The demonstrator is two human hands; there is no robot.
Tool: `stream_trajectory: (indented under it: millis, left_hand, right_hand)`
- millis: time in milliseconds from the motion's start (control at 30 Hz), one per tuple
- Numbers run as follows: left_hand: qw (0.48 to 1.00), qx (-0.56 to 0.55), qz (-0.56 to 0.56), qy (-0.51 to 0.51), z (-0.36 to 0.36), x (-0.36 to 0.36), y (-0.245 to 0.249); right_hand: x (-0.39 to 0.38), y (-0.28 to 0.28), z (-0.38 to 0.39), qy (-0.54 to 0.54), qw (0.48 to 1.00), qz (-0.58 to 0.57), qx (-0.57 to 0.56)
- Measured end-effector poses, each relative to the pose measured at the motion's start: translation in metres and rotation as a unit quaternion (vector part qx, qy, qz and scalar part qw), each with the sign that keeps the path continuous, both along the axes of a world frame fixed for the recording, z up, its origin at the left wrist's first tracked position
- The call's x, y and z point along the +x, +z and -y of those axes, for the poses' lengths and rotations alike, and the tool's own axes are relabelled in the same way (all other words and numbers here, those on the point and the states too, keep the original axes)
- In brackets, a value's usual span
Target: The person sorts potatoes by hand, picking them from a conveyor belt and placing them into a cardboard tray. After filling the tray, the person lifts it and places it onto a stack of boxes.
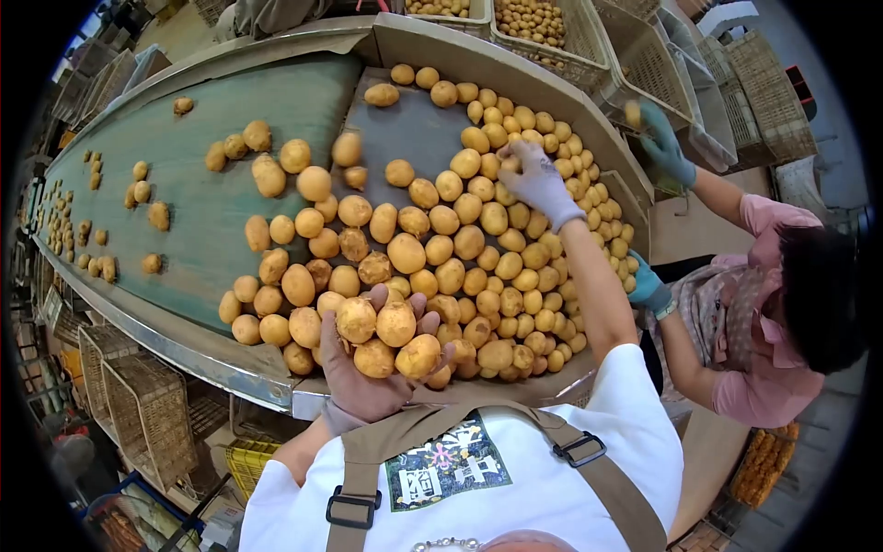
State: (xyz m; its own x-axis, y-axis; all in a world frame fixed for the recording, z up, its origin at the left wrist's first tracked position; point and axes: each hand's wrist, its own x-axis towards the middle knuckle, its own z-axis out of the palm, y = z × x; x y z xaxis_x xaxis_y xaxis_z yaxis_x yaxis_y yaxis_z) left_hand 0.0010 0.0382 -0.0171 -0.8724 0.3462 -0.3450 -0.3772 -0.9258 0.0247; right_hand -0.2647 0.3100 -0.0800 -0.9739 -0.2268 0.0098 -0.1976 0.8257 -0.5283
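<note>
My left hand [368, 382], in a dirty glove, is palm up near the front edge and cradles several potatoes [375, 358], its fingers curled around them. My right hand [536, 179], in a pale glove, reaches over the heap of potatoes [497, 218] at the back right, fingers bent down against potatoes; what lies under the fingertips is partly hidden. Potatoes cover the sorting table's right part and spill onto the green conveyor belt [221, 184] at the left, where others lie scattered. One potato [347, 148] beside the grey plate [405, 133] is blurred.
A co-worker [745, 313] in pink stands at the right, one gloved hand holding a potato, the other at the heap. Plastic crates [635, 60] stand behind the table's raised edge [515, 69], some with potatoes. More crates [147, 405] are at the lower left.
</note>
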Motion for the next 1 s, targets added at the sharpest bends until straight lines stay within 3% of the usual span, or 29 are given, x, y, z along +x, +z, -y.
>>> stream_trajectory:
  millis: [133, 200, 267, 367, 467, 633, 667, 733, 767, 800, 867, 900, 933, 967, 1000]
  left_hand:
    - [0.999, 0.018, 0.004, 0.028, -0.002, 0.000, 0.004]
    - [1.000, 0.005, -0.016, 0.020, -0.001, 0.000, 0.001]
    - [0.999, -0.002, -0.037, 0.019, 0.000, -0.001, 0.003]
    - [0.998, 0.004, -0.041, 0.038, -0.002, 0.001, 0.005]
    - [0.997, -0.006, -0.045, 0.057, 0.001, 0.004, 0.004]
    - [0.999, 0.003, -0.029, 0.045, 0.002, 0.002, 0.011]
    - [0.999, 0.005, -0.031, 0.044, 0.003, 0.003, 0.011]
    - [0.998, 0.011, -0.034, 0.046, 0.004, 0.002, 0.012]
    - [0.998, 0.010, -0.037, 0.048, 0.003, 0.002, 0.011]
    - [0.998, 0.010, -0.038, 0.048, 0.004, 0.003, 0.010]
    - [0.998, 0.011, -0.040, 0.047, 0.002, 0.001, 0.008]
    - [0.998, 0.010, -0.040, 0.044, 0.002, 0.000, 0.008]
    - [0.998, 0.006, -0.039, 0.039, 0.003, 0.000, 0.007]
    - [0.999, 0.015, -0.024, 0.033, 0.003, -0.001, 0.008]
    - [0.999, 0.018, -0.029, 0.035, 0.003, 0.000, 0.005]
  right_hand:
    - [-0.053, 0.028, 0.044, -0.010, 0.988, -0.115, -0.103]
    - [-0.091, 0.031, 0.066, 0.010, 0.998, -0.042, 0.049]
    - [-0.114, 0.038, 0.092, 0.010, 0.975, 0.041, 0.219]
    - [-0.113, 0.059, 0.109, 0.033, 0.939, 0.093, 0.331]
    - [-0.120, 0.038, 0.103, 0.057, 0.921, 0.088, 0.375]
    - [-0.116, 0.018, 0.061, 0.082, 0.970, 0.074, 0.216]
    - [-0.112, 0.005, 0.053, 0.067, 0.984, 0.032, 0.161]
    - [-0.078, 0.039, 0.056, 0.011, 0.994, 0.082, 0.071]
    - [-0.071, 0.029, 0.049, -0.013, 0.999, 0.014, -0.040]
    - [-0.060, 0.030, 0.050, -0.018, 0.983, -0.055, -0.175]
    - [-0.042, 0.046, 0.051, 0.019, 0.890, -0.211, -0.404]
    - [-0.012, 0.085, 0.057, 0.004, 0.870, -0.252, -0.423]
    - [-0.004, 0.101, 0.044, 0.039, 0.864, -0.392, -0.312]
    - [0.001, 0.154, 0.054, 0.058, 0.766, -0.546, -0.335]
    - [-0.011, 0.170, 0.045, 0.027, 0.746, -0.586, -0.315]
